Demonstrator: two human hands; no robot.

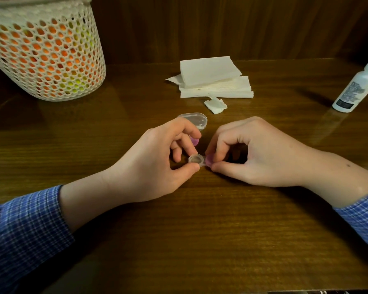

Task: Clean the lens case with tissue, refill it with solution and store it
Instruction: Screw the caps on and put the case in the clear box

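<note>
A small clear lens case (pixel 196 160) lies on the wooden table between my hands. My left hand (pixel 157 162) pinches its open left well between thumb and fingers. My right hand (pixel 253 153) pinches a purple cap (pixel 208 160) at the case's right well. A second purple cap (pixel 194 141) lies just behind my left fingers. A clear oval container (pixel 194 119) sits behind it. A crumpled tissue piece (pixel 215 105) lies further back, in front of a stack of white tissues (pixel 212 77). The white solution bottle (pixel 356 85) stands at the far right.
A white mesh basket (pixel 45 49) with orange and yellow contents stands at the back left. A dark wooden wall (pixel 221 24) closes off the back of the table (pixel 200 230).
</note>
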